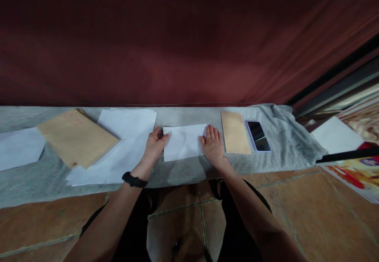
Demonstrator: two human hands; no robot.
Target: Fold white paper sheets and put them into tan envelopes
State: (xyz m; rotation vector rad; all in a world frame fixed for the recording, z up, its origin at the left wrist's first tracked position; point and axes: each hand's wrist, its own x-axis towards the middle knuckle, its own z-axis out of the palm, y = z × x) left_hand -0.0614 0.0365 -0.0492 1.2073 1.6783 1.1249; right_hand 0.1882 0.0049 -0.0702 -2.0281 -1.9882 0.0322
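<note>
A folded white sheet of paper [183,141] lies on the grey cloth [189,116] in front of me. My left hand [155,145] rests at the sheet's left edge, thumb on the paper and fingers curled, pinching that edge. My right hand [212,142] lies flat with its fingers stretched out, pressing beside and onto the sheet's right edge. A black band sits on my left wrist.
A small brown envelope [235,132] and a phone [258,135] lie to the right. To the left are a stack of white sheets [124,143], a large brown envelope [76,137] and another white sheet [19,147]. Red curtain behind; tiled floor below.
</note>
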